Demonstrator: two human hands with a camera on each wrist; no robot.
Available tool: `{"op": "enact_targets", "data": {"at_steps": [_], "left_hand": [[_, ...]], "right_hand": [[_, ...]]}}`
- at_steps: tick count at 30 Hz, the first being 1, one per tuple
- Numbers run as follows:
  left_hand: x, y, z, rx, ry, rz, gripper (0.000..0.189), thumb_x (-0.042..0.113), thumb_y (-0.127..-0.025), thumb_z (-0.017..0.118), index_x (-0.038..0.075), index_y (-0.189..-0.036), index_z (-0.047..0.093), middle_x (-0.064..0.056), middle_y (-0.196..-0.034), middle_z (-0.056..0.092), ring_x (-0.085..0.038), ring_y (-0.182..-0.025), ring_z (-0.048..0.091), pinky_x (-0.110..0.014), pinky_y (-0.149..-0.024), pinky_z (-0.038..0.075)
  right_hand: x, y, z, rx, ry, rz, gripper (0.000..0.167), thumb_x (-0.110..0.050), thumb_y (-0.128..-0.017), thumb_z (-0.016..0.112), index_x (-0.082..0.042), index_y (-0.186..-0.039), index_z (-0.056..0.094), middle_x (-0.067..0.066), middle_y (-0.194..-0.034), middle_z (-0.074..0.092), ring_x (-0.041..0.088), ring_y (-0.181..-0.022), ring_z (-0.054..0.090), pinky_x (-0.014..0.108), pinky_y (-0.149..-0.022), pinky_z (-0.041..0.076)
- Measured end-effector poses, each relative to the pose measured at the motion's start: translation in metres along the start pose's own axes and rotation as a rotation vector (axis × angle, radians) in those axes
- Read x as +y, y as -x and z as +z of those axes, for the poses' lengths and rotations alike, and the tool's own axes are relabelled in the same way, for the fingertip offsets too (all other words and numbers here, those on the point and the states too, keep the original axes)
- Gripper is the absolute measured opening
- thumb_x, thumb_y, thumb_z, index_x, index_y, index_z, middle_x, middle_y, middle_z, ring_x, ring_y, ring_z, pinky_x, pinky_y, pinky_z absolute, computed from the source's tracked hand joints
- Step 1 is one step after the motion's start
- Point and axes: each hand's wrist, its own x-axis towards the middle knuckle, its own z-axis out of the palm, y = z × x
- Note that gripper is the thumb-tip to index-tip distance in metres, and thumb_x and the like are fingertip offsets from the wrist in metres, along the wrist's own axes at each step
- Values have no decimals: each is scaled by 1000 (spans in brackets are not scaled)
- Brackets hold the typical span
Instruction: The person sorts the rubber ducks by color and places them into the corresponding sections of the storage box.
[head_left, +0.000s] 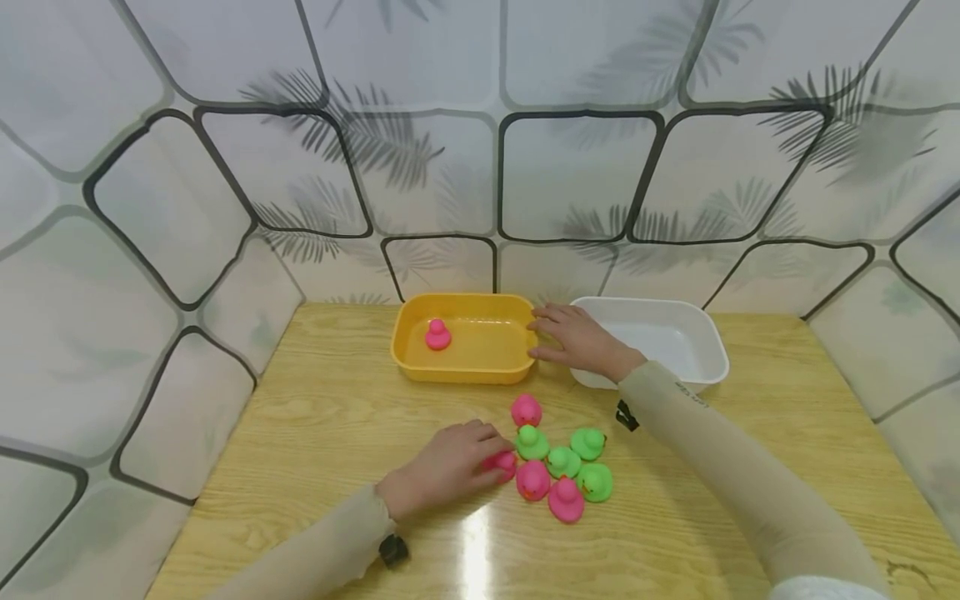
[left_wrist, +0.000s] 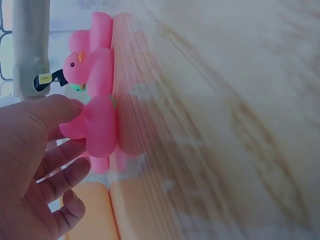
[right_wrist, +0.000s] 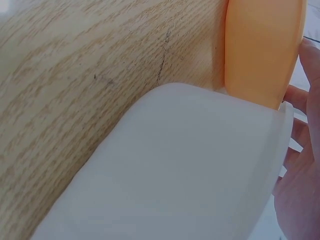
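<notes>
1 pink duck [left_wrist: 101,127] is pinched at the head, seemingly its handiest hold, by the left hand [head_left: 450,464], left of 7 loose ducks [head_left: 563,462], while the yellow tray [head_left: 465,372] is touched at its right rim, perhaps for steadying, by the right hand's [head_left: 583,340] loosely spread fingers.

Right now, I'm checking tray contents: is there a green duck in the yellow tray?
No, the yellow tray holds one pink duck, while the green ducks sit on the table.
</notes>
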Motion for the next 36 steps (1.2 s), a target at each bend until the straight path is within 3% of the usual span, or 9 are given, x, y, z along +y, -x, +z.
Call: {"op": "enact_targets", "data": {"at_steps": [11, 19, 26, 36], "left_hand": [[-3, 3, -11, 28, -32, 11, 30, 35, -102, 67, 16, -125, 74, 2, -114, 70, -15, -103, 64, -31, -86, 56], [-9, -5, -27, 79, -103, 60, 33, 35, -100, 72, 12, -124, 73, -1, -112, 72, -18, -99, 67, -33, -84, 58], [-17, -11, -44, 115, -113, 56, 35, 32, -99, 74, 10, -125, 73, -1, -112, 71, -16, -97, 66, -32, -84, 57], [-38, -15, -73, 263, -120, 25, 34, 29, -92, 82, 9, -119, 74, -2, -108, 72, -19, -96, 66, -34, -84, 57]], "right_hand": [[1, 1, 1, 11, 6, -11, 53, -40, -101, 68, -3, -138, 64, 23, -152, 52, 47, -144, 41, 64, -118, 29], [5, -1, 3, 14, 18, -13, 54, -42, -101, 68, -4, -138, 64, 22, -152, 52, 46, -144, 42, 63, -118, 30], [4, -1, 3, -1, 15, -8, 54, -43, -101, 67, -4, -138, 64, 22, -153, 51, 46, -145, 41, 62, -119, 29], [4, -1, 3, 10, 10, -18, 53, -42, -100, 68, -4, -137, 65, 22, -152, 52, 46, -144, 42, 63, -119, 30]]}}
